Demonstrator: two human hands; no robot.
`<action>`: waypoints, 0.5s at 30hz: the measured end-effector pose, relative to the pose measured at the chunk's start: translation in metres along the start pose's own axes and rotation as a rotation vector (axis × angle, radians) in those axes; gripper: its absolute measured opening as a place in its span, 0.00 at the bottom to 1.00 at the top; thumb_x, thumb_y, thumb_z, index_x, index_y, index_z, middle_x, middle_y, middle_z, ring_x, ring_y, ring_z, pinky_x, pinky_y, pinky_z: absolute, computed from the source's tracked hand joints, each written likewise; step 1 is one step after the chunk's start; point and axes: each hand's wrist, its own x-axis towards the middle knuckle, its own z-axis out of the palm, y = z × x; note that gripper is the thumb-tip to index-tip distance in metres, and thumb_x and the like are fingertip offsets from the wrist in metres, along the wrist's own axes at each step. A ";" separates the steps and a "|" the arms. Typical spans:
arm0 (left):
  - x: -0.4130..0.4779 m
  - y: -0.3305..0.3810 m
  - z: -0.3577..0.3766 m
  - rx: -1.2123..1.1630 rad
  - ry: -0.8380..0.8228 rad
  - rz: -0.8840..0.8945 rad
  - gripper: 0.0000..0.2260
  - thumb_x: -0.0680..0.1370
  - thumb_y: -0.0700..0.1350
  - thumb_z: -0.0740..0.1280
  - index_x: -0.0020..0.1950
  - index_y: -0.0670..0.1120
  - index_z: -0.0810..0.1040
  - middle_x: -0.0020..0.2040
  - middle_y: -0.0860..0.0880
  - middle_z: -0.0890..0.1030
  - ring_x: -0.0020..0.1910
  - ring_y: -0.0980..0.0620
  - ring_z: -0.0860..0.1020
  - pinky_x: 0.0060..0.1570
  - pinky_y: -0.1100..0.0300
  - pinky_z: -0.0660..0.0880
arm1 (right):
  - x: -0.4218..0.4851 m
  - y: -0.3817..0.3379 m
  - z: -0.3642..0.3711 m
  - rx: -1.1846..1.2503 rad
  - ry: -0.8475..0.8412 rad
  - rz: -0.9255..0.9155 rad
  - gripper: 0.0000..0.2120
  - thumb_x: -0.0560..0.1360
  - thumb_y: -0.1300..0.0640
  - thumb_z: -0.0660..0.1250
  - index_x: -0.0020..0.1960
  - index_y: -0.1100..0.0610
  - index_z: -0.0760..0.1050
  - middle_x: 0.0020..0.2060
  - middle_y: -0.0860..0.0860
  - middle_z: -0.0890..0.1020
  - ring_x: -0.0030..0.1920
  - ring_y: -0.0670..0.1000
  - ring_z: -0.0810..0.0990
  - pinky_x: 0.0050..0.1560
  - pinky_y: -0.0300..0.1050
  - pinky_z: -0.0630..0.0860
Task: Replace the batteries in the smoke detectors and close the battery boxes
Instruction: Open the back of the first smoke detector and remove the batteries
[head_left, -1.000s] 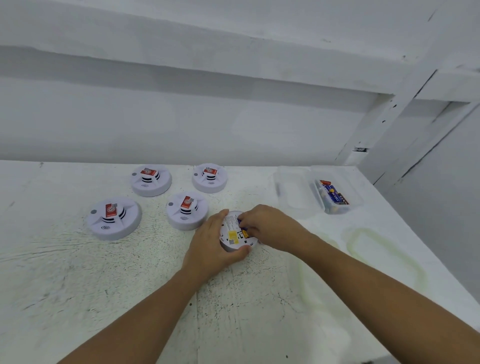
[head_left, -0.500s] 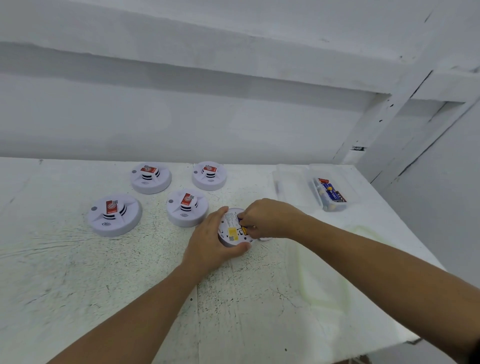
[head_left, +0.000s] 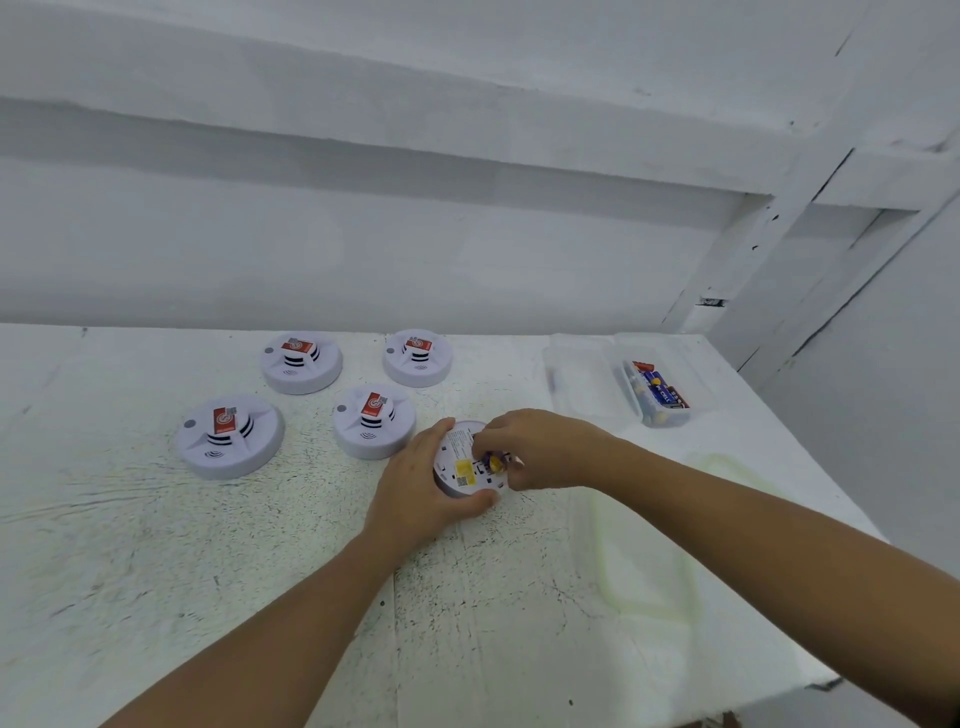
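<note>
Table (head_left: 156, 597): white painted top, scuffed, with dark speckles and fine cracks; a pale yellowish ring stain at the right.
Left hand (head_left: 415, 499): curled around the near-left rim of the upturned detector, gripping it against the table.
Upturned smoke detector (head_left: 462, 467): round white plastic disc, underside up, yellow label and small print showing; central on the table.
Right hand (head_left: 540, 452): fingers pinched on a small purple-and-yellow battery (head_left: 492, 461) at the detector's open compartment.
Nearest upright detector (head_left: 374, 422): round, white, domed, red sticker on top, just left of the hands.
Left detector (head_left: 229, 435): same form, well apart.
Far detectors (head_left: 301, 361) (head_left: 417, 357): same pattern, side by side.
Clear plastic box (head_left: 582, 384): lid open, batteries (head_left: 655, 397) inside, far right.
Wall (head_left: 363, 234): plain white, with a ledge and white beams.
</note>
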 end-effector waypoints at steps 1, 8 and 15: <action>0.000 0.000 0.000 -0.001 0.000 -0.002 0.46 0.58 0.69 0.70 0.73 0.55 0.62 0.65 0.55 0.72 0.60 0.55 0.72 0.59 0.53 0.74 | -0.002 0.001 0.001 0.023 0.009 0.002 0.15 0.71 0.61 0.66 0.59 0.56 0.76 0.48 0.54 0.79 0.47 0.52 0.75 0.45 0.46 0.73; -0.001 0.002 0.000 -0.008 0.004 -0.002 0.46 0.58 0.69 0.70 0.73 0.55 0.62 0.66 0.56 0.72 0.60 0.56 0.72 0.60 0.55 0.73 | -0.009 0.000 0.005 0.109 0.088 0.040 0.10 0.75 0.58 0.65 0.54 0.58 0.79 0.46 0.53 0.82 0.47 0.51 0.74 0.46 0.46 0.72; -0.002 0.003 -0.001 0.005 0.007 0.000 0.46 0.58 0.69 0.70 0.73 0.55 0.62 0.64 0.57 0.72 0.59 0.57 0.72 0.58 0.56 0.74 | -0.007 0.013 0.010 0.402 0.121 0.198 0.12 0.73 0.62 0.67 0.55 0.55 0.80 0.50 0.48 0.82 0.35 0.37 0.73 0.36 0.28 0.68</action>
